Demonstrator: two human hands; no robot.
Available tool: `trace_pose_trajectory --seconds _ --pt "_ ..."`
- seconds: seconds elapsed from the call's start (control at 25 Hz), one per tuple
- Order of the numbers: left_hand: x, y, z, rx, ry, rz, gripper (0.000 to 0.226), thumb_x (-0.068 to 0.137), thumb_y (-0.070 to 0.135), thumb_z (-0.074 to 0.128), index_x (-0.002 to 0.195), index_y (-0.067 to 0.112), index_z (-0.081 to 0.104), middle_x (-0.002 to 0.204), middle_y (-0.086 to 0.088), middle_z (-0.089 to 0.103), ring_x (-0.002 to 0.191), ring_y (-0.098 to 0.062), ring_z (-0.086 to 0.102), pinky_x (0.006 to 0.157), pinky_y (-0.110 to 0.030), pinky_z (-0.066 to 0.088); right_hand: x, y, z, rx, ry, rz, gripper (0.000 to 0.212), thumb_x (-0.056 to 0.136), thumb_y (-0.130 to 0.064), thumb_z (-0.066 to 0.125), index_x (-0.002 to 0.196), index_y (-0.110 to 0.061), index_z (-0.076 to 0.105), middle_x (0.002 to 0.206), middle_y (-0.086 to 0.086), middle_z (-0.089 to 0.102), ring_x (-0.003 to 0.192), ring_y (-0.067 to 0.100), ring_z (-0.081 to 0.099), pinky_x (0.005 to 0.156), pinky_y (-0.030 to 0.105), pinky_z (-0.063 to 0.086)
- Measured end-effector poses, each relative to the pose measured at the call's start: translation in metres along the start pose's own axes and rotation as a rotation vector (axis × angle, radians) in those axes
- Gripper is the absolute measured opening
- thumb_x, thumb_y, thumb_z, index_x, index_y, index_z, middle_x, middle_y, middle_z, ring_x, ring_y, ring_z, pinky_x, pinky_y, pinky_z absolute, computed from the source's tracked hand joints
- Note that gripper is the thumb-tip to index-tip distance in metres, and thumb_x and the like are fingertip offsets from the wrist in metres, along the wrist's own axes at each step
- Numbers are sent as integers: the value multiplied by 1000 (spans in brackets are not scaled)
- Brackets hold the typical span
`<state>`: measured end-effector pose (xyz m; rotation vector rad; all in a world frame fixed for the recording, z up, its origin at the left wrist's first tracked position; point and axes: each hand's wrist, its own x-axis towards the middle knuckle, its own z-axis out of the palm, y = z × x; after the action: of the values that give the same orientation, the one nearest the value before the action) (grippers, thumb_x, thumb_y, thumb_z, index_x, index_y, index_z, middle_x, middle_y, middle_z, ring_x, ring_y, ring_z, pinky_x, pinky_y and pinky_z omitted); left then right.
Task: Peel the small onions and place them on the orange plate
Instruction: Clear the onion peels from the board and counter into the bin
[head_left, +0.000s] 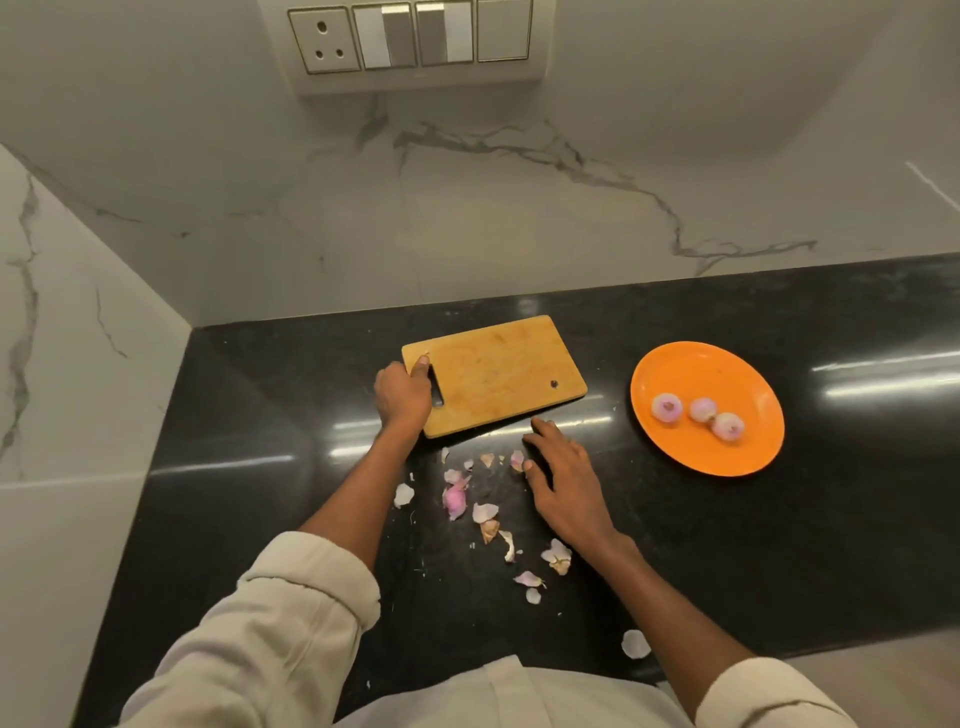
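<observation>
- A white marble wall (467, 208) with grey veins rises behind a glossy black counter (779, 545), and a switch panel (410, 39) with a socket sits high on that wall
- A wooden cutting board (498, 371) lies flat on the counter, its handle slot under the left fingers, its near long edge just beyond the right fingertips
- The orange plate (727, 364) rests on the counter well to the right of the right fingers, apart from the board
- The left hand (402, 397) grips the board's left end, thumb on the top face and the other fingers curled into the handle slot
- The right hand (561, 478) lies palm down on the counter, fingers straight and slightly spread, holding nothing; its thumb tip touches or nearly touches a scrap of peel
- Rolled cream sleeves (306, 587) cover both forearms up to near the elbow
- Three peeled small onions (701, 410) sit in a loose row on the near half of the plate, the two right ones touching
- Pink and tan onion skins (485, 512) are scattered on the counter between the two hands and nearer the body than the fingers
</observation>
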<state>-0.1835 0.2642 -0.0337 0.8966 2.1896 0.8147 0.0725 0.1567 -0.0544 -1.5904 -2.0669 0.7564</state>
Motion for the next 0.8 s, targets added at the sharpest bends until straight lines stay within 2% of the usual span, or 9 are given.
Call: trace_pose_trajectory --seconds 0.08,0.2,0.32,0.44,0.56,0.6,0.68,0.76,0.8 --pt "-3 -2 -4 97 5 62 44 106 46 56 112 4 66 121 -15 63 111 -35 62 90 -45 50 -1 -6 4 -15 -32 5 50 111 -43 43 158 -26 42 170 -7 31 159 7 19 130 43 18" --pt "-39 -28 -19 158 25 229 41 107 46 52 124 11 63 130 -9 54 117 -29 58 93 -41 47 -5 -19 11 -14 -63 3 57 112 -50 31 164 -27 29 172 -6 25 160 8 12 131 40 12" --pt "-87 -84 -36 277 40 387 52 108 49 40 146 16 53 155 -5 48 142 -27 46 114 -45 41 -12 -31 23 12 -118 -62 56 113 -42 32 165 -21 29 171 -3 29 160 8 16 132 44 16" --pt "-127 -117 -35 448 -110 511 65 111 51 32 165 17 26 174 -3 16 162 -20 12 131 -45 17 -16 -42 35 58 -195 -220 50 111 -26 42 160 -16 40 166 3 40 156 10 26 129 43 25" --pt "-166 -120 -32 210 -307 627 65 111 52 40 166 24 22 173 3 22 161 -8 14 131 -37 17 -23 -47 29 149 -290 -317 50 106 -14 51 155 -18 48 160 1 48 152 11 37 127 35 29" --pt "-174 -121 -32 162 -307 622 64 110 49 44 166 24 25 172 4 25 160 -7 16 130 -37 19 -27 -46 23 155 -259 -324 50 103 -8 53 152 -19 52 159 0 50 151 11 37 127 35 30" --pt "-171 -115 -36 138 -180 554 57 110 43 46 162 23 33 170 1 31 159 -12 22 129 -44 25 -25 -43 8 119 -97 -250 49 99 1 53 144 -17 59 157 1 51 149 15 41 125 43 35" --pt "-150 -101 -37 178 -110 526 50 111 37 45 158 23 38 168 -1 33 156 -18 28 125 -50 32 -3 -40 -4 -32 18 -190 48 100 -4 51 146 -17 55 162 4 44 151 24 37 123 47 36" --pt "-139 -93 -35 237 -125 535 51 111 38 43 160 24 36 170 -3 29 157 -21 26 125 -51 30 13 -40 -7 -149 10 -175 52 102 -11 50 153 -20 47 168 3 34 156 27 28 123 51 33"
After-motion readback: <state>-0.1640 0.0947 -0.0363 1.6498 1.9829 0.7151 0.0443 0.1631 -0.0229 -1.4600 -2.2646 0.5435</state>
